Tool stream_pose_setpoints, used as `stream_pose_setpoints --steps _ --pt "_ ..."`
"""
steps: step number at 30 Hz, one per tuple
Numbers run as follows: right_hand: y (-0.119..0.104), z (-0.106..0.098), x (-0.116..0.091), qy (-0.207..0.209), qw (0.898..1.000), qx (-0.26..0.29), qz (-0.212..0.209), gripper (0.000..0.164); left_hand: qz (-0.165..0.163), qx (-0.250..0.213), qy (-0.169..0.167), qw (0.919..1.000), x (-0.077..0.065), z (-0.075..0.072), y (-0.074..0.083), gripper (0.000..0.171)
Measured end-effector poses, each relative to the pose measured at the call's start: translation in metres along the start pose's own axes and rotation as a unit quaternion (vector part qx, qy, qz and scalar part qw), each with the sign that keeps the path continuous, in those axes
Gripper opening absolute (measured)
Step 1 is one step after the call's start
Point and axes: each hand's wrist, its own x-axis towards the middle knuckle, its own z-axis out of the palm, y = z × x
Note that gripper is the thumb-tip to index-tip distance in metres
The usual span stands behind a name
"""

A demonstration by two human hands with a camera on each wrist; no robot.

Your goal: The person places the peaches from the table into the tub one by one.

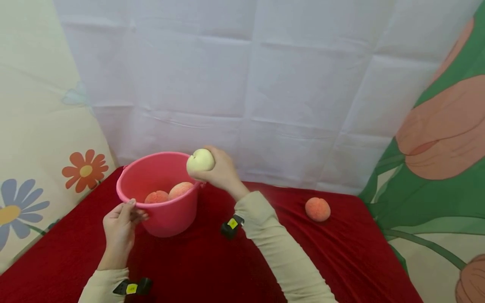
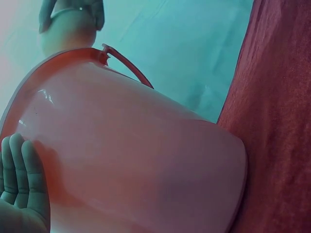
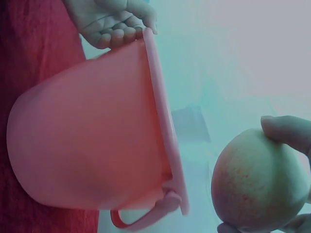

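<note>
A pink bucket (image 1: 170, 216) stands at the left, with two peaches, one orange-red peach (image 1: 156, 197) and a lighter peach (image 1: 181, 190), inside it. At its near rim, my left hand (image 1: 120, 227) pinches the edge, thumb on top and fingers against the outer wall; the left wrist view shows those fingers (image 2: 22, 167) along the side. My right hand (image 1: 221, 170) grips a pale yellow-green peach (image 1: 201, 163) above the bucket's right rim. Seen from the right wrist, this pale peach (image 3: 260, 182) sits between thumb and fingers, apart from the rim, with faint reddish specks.
Another orange-red peach (image 1: 318, 209) lies on the red cloth (image 1: 280, 248) to the right. A white sheet (image 1: 246, 84) hangs behind, with flower-printed cloths at both sides. The bucket's handle (image 3: 150, 216) hangs down by its side.
</note>
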Motion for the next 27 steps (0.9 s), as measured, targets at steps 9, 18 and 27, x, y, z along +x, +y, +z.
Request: stream_pose_setpoints --steps 9,18,27 --pt "-0.008 0.01 0.002 -0.005 1.0 -0.022 -0.001 0.068 0.003 -0.003 -0.007 1.0 -0.002 0.002 -0.001 0.024" --pt "-0.014 0.01 -0.003 -0.024 0.999 -0.035 -0.004 0.074 0.008 -0.01 -0.019 0.9997 -0.001 0.003 -0.001 0.026" --pt "0.007 0.004 -0.011 -0.02 0.998 -0.052 -0.041 0.062 -0.006 -0.016 -0.01 0.9998 0.0 0.003 0.001 0.023"
